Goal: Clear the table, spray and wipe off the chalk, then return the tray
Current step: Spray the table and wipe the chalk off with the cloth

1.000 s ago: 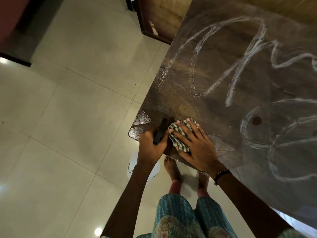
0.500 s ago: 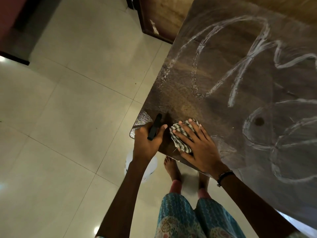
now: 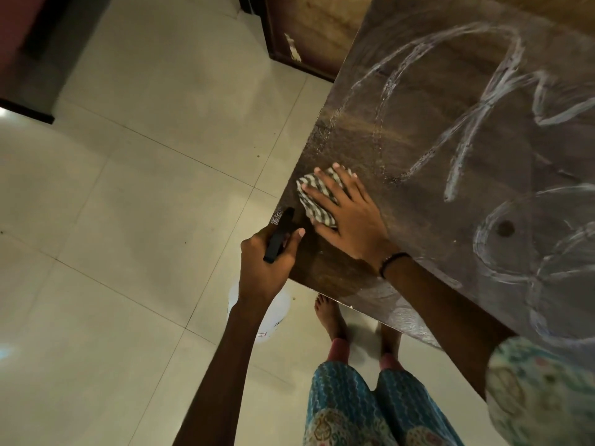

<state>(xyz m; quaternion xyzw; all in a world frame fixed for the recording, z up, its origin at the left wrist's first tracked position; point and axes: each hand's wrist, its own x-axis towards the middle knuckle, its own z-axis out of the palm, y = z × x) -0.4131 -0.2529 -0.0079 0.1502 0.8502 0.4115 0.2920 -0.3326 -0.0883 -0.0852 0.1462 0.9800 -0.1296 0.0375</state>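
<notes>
Dark brown wooden table top [image 3: 418, 149], matte, grain visible, fills the right half of the frame and runs diagonally from top centre to lower right. One corner sits at centre frame; the edge there looks worn and speckled. White chalk lines [image 3: 476, 123] loop across the surface in the upper right, with rounded outlines further down at the right edge. A small dark round spot [image 3: 505, 228] lies inside one outline. A crumpled black-and-white striped cloth [image 3: 317, 201] lies flat on the surface near the corner, under a spread hand. The area just around the cloth shows only faint, speckled chalk residue. Pale glossy floor tiles [image 3: 128, 220] fill the left half.
</notes>
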